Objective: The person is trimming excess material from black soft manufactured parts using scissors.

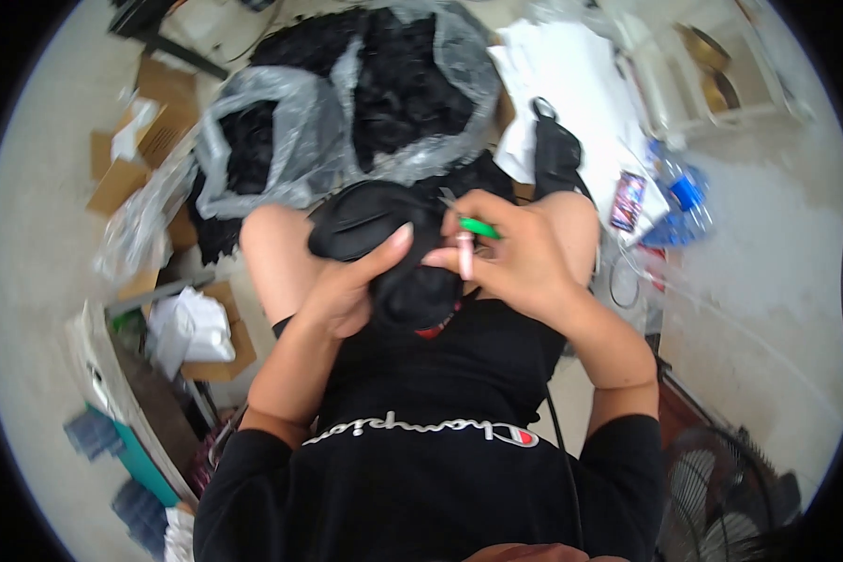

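Note:
My left hand point(347, 286) is closed on the near left side of a black cupped fabric piece point(358, 223) that looks like a bra, its thumb lying on top. The piece is held over my lap, and a small red patch shows at its near edge. In the fingers of my right hand point(510, 248) is a small tool point(479, 228) with a green part, a pink part and a thin metal tip pointing away from me. The tip is at the right edge of the black piece; whether it touches the fabric I cannot tell.
Beyond my knees, large clear plastic bags point(328, 122) hold many black pieces. A small black bag point(557, 150) lies on white sheeting point(571, 75), with a phone point(628, 200) and a water bottle point(688, 195) nearby. Cardboard boxes point(164, 117) stand left, a fan point(721, 496) near right.

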{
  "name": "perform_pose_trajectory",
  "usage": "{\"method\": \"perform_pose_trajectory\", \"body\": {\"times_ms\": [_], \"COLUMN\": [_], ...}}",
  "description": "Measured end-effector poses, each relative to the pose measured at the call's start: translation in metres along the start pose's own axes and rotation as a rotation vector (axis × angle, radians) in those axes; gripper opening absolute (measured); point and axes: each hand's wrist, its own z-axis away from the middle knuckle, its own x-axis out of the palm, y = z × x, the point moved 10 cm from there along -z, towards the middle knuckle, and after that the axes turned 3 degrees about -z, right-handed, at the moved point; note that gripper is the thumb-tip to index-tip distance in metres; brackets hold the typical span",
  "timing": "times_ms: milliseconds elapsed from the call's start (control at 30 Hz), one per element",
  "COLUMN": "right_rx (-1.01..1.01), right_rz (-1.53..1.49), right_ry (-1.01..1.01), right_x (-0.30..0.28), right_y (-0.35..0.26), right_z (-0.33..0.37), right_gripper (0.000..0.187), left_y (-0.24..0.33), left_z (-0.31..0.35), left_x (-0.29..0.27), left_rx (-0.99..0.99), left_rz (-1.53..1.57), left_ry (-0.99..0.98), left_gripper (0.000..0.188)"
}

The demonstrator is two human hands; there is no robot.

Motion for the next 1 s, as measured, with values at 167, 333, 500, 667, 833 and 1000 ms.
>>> {"method": "perform_pose_trajectory", "body": {"times_ms": [167, 333, 500, 667, 833, 1000], "right_rx": [0.018, 0.182, 0.25, 0.201, 0.085, -0.031], "right_rz": [-0.019, -0.389, -0.565, -0.436, -0.219, 0.049], "right_ry": [-0.015, 0.153, 0.285, 0.212, 0.322, -0.084], "right_x": [0.006, -0.005, -0.027, -0.026, -0.049, 0.01], "right_y": [0.004, 0.044, 0.059, 0.038, 0.009, -0.006], "right_z": [0.007, 0.014, 0.018, 0.012, 0.002, -0.015], "right_gripper": [0.02, 0.021, 0.021, 0.02, 0.019, 0.031], "left_y": [-0.017, 0.02, 0.047, 0.032, 0.037, 0.016], "left_z": [-0.004, -0.006, -0.01, -0.015, -0.008, -0.01], "left_x": [-0.018, -0.029, -0.032, -0.003, -0.008, -0.015], "left_rx": [-0.111, 0.166, 0.398, 0.352, 0.433, 0.259], "left_rz": [-0.056, 0.139, 0.531, 0.098, -0.251, -0.328], "left_ry": [0.018, -0.175, -0.364, -0.305, -0.179, -0.187], "left_gripper": [0.033, 0.028, 0.032, 0.071, 0.061, 0.061]}}
